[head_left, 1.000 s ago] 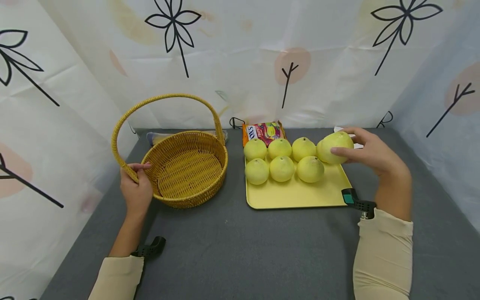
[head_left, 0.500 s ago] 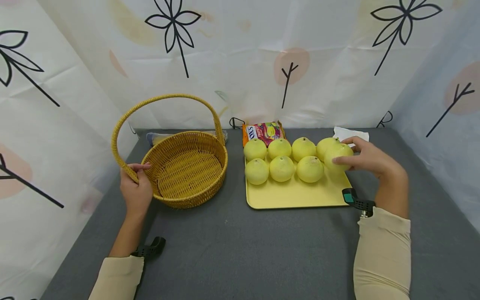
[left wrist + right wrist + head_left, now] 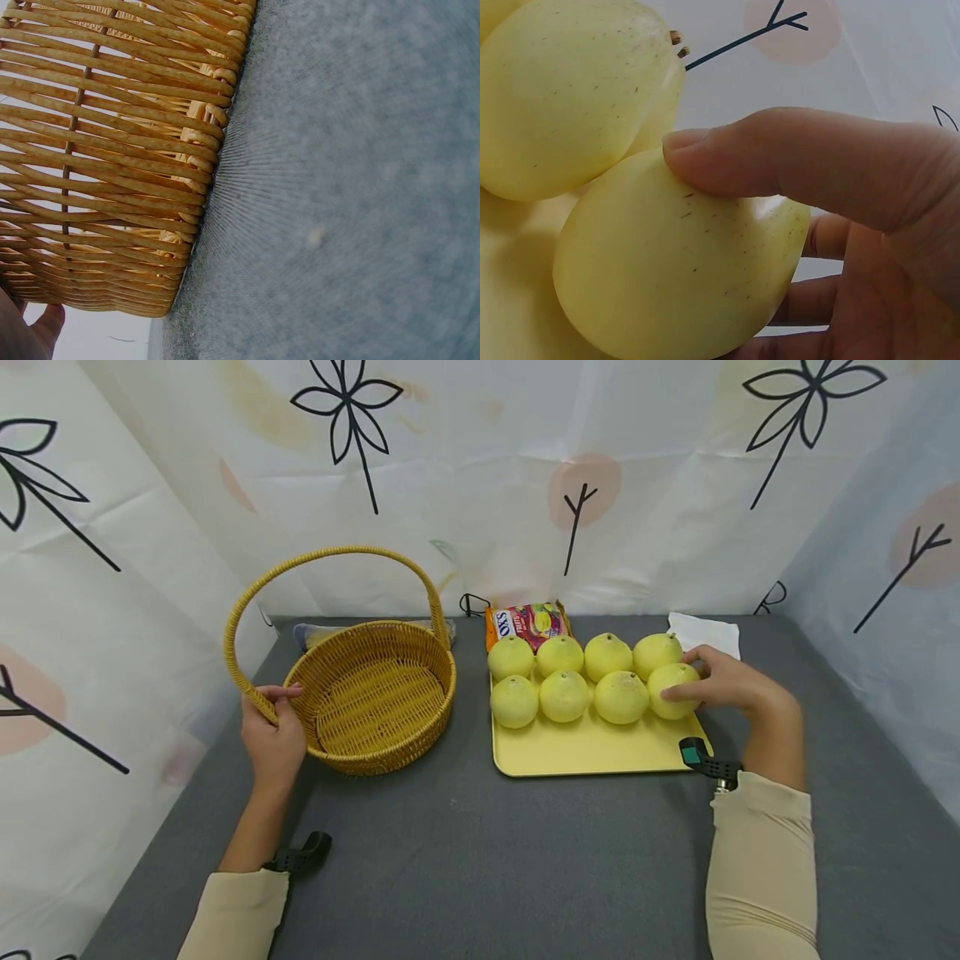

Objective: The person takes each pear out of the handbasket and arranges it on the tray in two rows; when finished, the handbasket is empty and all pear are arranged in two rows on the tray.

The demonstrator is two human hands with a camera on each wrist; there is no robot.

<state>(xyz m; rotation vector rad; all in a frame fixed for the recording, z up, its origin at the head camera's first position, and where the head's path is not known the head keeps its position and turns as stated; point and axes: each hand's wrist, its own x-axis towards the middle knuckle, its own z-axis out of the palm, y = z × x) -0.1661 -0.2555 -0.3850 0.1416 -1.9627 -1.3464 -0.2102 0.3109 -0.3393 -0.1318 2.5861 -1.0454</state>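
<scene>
In the head view my left hand (image 3: 274,735) grips the handle (image 3: 255,593) of a golden woven basket (image 3: 375,764) at its near left end; the basket's inside shows only bare weave. The left wrist view shows the basket's side wall (image 3: 105,180) close up. My right hand (image 3: 731,683) holds a pale yellow pear (image 3: 670,692), set at the right end of the front row on a yellow tray (image 3: 585,756). The right wrist view has the thumb (image 3: 727,157) lying over this speckled pear, with fingers behind it. Several like pears (image 3: 620,697) stand in two rows.
Behind the tray lies a red and orange snack packet (image 3: 528,625), with a white paper tissue (image 3: 705,633) at the back right. A bluish packet (image 3: 318,635) is partly hidden behind the basket. Patterned white curtains enclose the grey table (image 3: 450,860).
My right hand has lowered the pear from above the tray, toward the near side, into the front row. The left hand and basket have not moved.
</scene>
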